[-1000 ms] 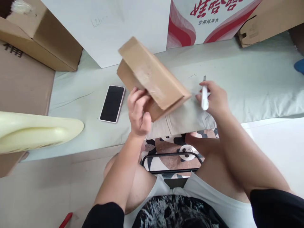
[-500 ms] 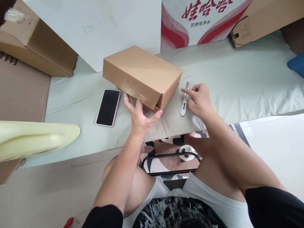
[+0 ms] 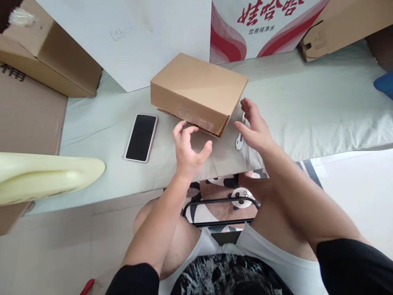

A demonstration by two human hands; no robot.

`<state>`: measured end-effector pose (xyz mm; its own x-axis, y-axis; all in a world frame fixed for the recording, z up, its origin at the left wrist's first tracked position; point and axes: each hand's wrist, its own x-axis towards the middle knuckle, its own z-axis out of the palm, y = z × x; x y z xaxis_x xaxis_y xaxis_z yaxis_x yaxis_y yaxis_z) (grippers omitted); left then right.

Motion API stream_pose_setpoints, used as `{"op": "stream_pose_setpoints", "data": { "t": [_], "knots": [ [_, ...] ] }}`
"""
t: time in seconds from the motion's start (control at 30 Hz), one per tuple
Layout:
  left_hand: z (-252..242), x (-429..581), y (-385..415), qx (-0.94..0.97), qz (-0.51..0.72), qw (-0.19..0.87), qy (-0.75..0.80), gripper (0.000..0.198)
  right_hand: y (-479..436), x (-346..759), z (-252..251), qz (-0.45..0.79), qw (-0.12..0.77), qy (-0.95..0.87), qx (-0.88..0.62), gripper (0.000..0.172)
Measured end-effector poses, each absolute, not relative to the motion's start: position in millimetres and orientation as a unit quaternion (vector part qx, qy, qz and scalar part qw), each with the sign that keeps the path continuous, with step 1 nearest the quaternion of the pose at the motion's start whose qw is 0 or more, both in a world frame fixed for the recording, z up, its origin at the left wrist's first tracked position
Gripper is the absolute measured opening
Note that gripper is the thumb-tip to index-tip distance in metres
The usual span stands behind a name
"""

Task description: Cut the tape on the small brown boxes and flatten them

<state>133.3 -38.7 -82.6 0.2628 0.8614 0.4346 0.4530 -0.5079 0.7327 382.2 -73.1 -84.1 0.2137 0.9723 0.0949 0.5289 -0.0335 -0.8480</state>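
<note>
The box (image 3: 199, 86) is coloured plain brown, the cutter (image 3: 239, 141) white. The mat (image 3: 218, 191) is patterned with black-and-white pandas on pinkish brown.

A closed brown cardboard box (image 3: 196, 84) sits askew on the cloth-covered bench (image 3: 307, 110), its front edge slightly gaping at the bottom. The left hand (image 3: 189, 148) is at that edge, fingers curled and thumb spread away; whether the fingertips touch the cardboard is hard to tell. The right hand (image 3: 255, 130) is open beside the box's right end, partly covering a white knife (image 3: 239, 141). To the left lies a phone (image 3: 141, 137), dark screen up. Behind stands a white carton (image 3: 138, 41) with red lettering on one face.
</note>
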Motion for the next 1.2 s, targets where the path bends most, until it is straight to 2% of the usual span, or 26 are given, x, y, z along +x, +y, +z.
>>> {"op": "stream_pose_setpoints", "data": {
  "t": [0.2, 0.5, 0.7, 0.83, 0.9, 1.1, 1.2],
  "knots": [
    [-89.8, 128.0, -33.9, 0.761, 0.42, 0.256, 0.423, 0.084, -63.4, 388.7, -94.6, 0.326, 0.461, -0.554, -0.612, 0.107],
    [-96.5, 123.6, -25.3, 0.74, 0.445, 0.302, 0.404, 0.102, -55.2, 393.5, -99.0, 0.327, 0.459, -0.549, -0.618, 0.104],
    [-91.5, 130.0, -23.7, 0.741, 0.464, 0.298, 0.383, 0.106, -32.9, 387.3, -85.4, 0.294, 0.459, -0.567, -0.617, 0.084],
    [-81.4, 125.0, -17.1, 0.72, 0.482, 0.311, 0.391, 0.114, -43.7, 373.1, -64.6, 0.334, 0.457, -0.572, -0.593, 0.067],
    [-76.0, 119.3, -13.4, 0.706, 0.481, 0.315, 0.414, 0.114, -52.9, 368.0, -59.1, 0.37, 0.454, -0.572, -0.574, 0.065],
    [-71.0, 109.6, -9.5, 0.715, 0.479, 0.331, 0.386, 0.114, -69.8, 366.0, -58.5, 0.448, 0.486, -0.524, -0.536, 0.094],
    [-73.0, 110.9, -10.4, 0.707, 0.49, 0.351, 0.37, 0.109, -73.9, 363.4, -51.6, 0.451, 0.473, -0.525, -0.546, 0.096]
  ]
}}
